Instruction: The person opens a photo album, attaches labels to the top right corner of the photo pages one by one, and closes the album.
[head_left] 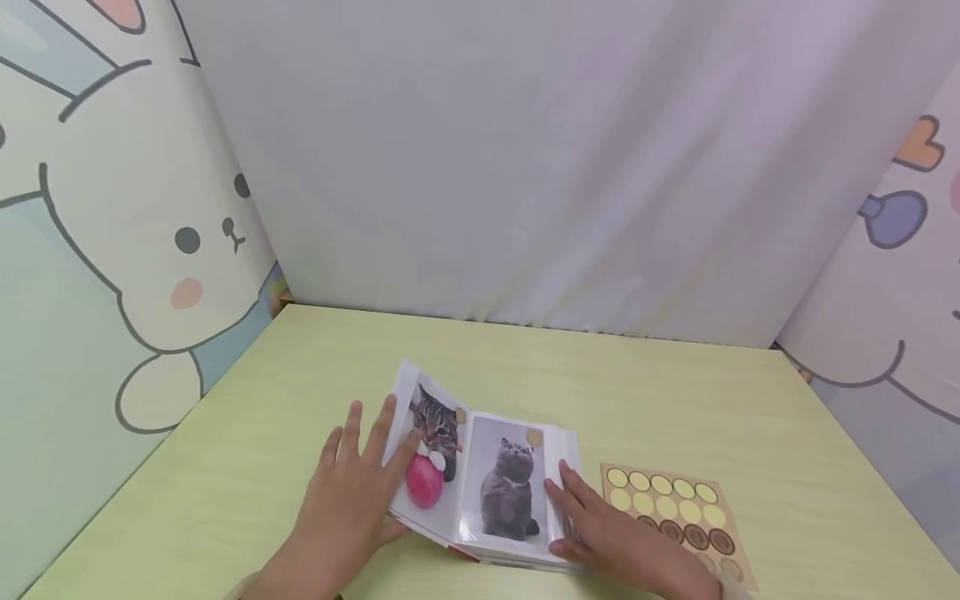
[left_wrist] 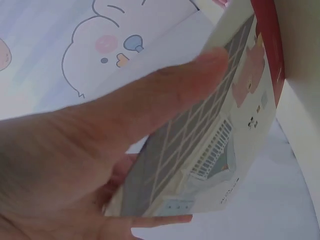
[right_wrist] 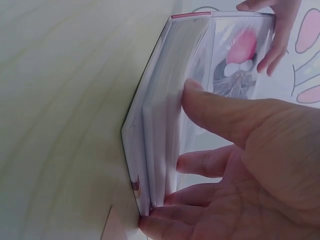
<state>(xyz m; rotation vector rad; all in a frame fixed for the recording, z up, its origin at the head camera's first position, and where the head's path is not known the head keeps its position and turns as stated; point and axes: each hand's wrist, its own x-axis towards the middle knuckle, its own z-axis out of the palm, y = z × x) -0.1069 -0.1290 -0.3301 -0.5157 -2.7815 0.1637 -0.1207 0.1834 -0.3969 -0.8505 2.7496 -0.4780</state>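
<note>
A photo album (head_left: 468,492) lies open on the table, its left side raised at a slant. The left page has a tabby cat photo (head_left: 435,417) with a pink-red round shape; the right has a grey cat photo (head_left: 512,492). Each photo bears a small round sticker (head_left: 534,437) near its upper right corner. My left hand (head_left: 341,492) holds the raised side, fingers spread over the page and thumb against the illustrated outer cover (left_wrist: 215,155). My right hand (head_left: 618,533) rests along the right page edge, its fingertips touching the stacked pages (right_wrist: 167,115).
Right of the album lies a sheet of round stickers (head_left: 667,508) in yellow and brown rows, partly covered by my right hand. A pale curtain (head_left: 510,167) stands behind the table (head_left: 337,350). Cartoon-printed panels (head_left: 112,250) flank both sides.
</note>
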